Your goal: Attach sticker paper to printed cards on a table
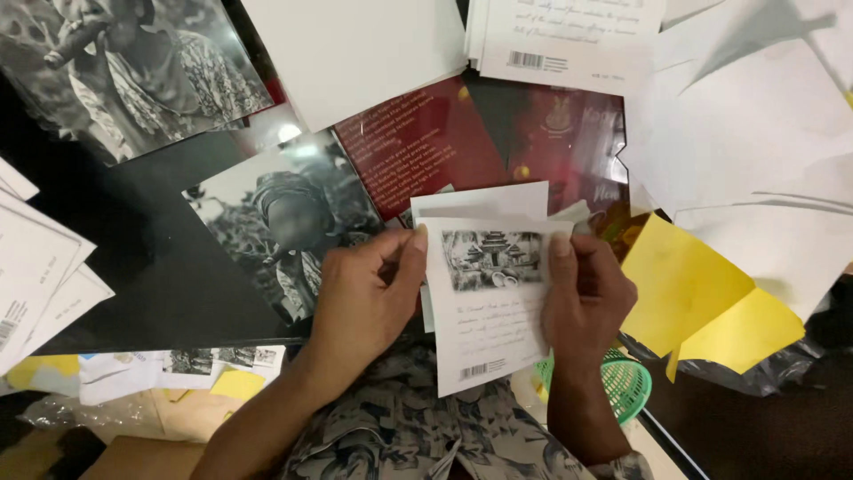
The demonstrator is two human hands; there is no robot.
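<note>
Both of my hands hold a small stack of white cards (487,302) in front of my chest. The top card bears a small black-and-white drawing of a tiered building, handwritten lines and a barcode. My left hand (364,298) pinches the stack's left edge with its thumb on the front. My right hand (582,293) grips the right edge, thumb pressed on the top card. More white cards fan out behind the top one.
A dark table (142,267) carries black-and-white photo prints (284,213), dark red booklets (426,147), white sheets (355,49) and yellow envelopes (693,293). White cards (40,267) lie at the left edge. A green mesh basket (626,382) sits below my right hand.
</note>
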